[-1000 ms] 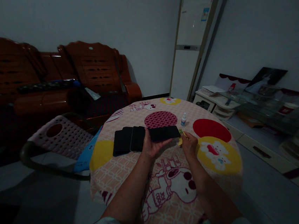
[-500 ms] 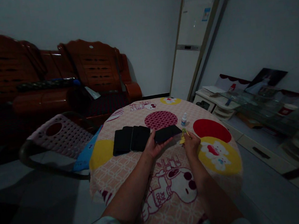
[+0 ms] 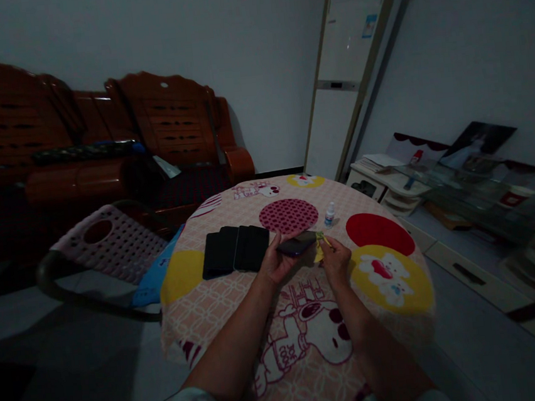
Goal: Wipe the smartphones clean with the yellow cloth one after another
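My left hand [image 3: 274, 265] holds a dark phone [image 3: 297, 243] just above a round table [image 3: 211, 307] covered with a cartoon-print cloth. My right hand [image 3: 335, 260] pinches a small yellow-green cloth [image 3: 319, 241] against the phone's right end. To the left of my left hand lie three more dark phones [image 3: 235, 249] side by side, overlapping a little. A small white dropper bottle [image 3: 329, 214] stands upright just beyond my right hand.
A pink perforated plastic chair [image 3: 105, 241] stands left of the table. A red-brown wooden sofa [image 3: 101, 147] lines the back wall. A tall white air conditioner [image 3: 345, 73] stands in the corner. Low shelves with glass and papers [image 3: 460, 188] run along the right wall.
The phone in my left hand has tilted and drawn nearer to me. My right hand with the cloth has moved left against the phone's end.
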{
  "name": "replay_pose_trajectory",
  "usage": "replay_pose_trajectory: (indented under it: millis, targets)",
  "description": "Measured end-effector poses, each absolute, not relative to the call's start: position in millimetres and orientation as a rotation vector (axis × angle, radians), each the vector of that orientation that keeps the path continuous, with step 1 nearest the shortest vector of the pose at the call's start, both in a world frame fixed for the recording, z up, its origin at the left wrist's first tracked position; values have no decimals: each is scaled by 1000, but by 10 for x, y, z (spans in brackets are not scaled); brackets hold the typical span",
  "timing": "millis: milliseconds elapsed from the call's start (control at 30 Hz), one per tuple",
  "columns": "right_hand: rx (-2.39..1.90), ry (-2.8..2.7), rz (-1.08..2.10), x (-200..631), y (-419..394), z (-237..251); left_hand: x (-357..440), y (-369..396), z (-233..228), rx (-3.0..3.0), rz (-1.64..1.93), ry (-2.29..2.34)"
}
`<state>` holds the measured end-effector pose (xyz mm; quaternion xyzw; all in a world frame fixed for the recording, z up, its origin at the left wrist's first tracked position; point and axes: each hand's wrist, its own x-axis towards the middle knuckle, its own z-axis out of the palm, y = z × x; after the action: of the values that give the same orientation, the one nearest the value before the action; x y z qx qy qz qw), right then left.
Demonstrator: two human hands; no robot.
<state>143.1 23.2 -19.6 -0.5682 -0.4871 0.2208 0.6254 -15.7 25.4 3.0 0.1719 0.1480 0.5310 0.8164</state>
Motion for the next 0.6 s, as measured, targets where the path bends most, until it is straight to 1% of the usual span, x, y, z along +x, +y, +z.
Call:
replay_pose_trajectory:
  millis: [133,267,400,600]
  targets:
    - [-1266,-1147,547,1376,212,-190,-145,310,-80,454,1201,474]
    - [-1275,-1133,525,1393,217,-172,-170,340,-119,561,1168,579]
    - [-1254,-1179,555,1386,189,-125,-174,329,-84,545,1212,581]
    - [-1155,-1226,657,1310,144,-116,-198,349,-111,583,1184,575]
